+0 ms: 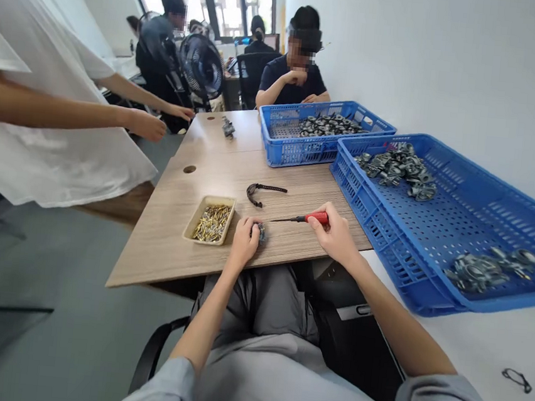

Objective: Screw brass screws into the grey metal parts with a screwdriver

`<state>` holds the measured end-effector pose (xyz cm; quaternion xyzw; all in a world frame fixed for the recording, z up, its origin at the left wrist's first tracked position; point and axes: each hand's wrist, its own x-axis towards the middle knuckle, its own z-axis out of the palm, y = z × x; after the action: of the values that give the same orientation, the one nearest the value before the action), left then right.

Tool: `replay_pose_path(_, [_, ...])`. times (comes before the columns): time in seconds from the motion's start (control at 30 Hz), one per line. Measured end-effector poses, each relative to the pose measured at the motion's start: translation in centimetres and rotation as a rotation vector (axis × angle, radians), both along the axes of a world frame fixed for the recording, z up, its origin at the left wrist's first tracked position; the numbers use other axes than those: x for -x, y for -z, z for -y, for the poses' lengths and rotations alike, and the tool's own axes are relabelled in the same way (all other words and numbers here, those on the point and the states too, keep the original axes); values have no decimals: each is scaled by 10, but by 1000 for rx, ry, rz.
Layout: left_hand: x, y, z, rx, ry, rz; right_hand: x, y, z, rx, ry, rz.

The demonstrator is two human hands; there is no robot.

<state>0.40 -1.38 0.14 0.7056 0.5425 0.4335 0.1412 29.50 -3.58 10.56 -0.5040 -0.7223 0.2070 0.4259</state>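
My right hand (335, 235) grips the red handle of a screwdriver (317, 218), its thin shaft pointing left above the wooden table (159, 240). Under the curled fingers of my left hand (245, 239) is a small grey metal part (262, 234), held against the tabletop near the front edge. The screwdriver's tip ends just above and right of that part. Close by on the left stands a cream tray (188, 236) of brass-coloured and silvery screws (212, 222). Behind my hands lies a black watch-like strap (268, 188).
Two blue crates, one near (435, 229) and one farther off (296, 149), hold grey metal parts. Another metal part (228, 127) lies at the table's far end. A person in a white shirt (44, 103) stands at left; another person (299, 71) sits behind the far crate.
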Motion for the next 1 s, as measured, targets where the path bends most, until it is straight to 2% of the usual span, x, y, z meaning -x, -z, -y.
replay_pose_path(0.13, [4,5,-4,11,-46,21,-4,7,-10,-54,109,-79])
replay_pose_path(0.33, [7,13,-6,-5,106,8,-6,43,-30,-37,18,20])
replay_pose_path(0.6, [10,31,-14,6,-33,69,-5,88,-40,-68,-10,273])
replay_pose_path(0.77, [13,46,-15,-8,62,9,-4,110,-43,-20,34,329])
replay_pose_path(0.9, [9,57,-16,-9,87,-2,6,117,-38,-36,108,257])
replay_pose_path(1.0, [8,65,-20,5,-10,13,28,112,-25,-57,124,180])
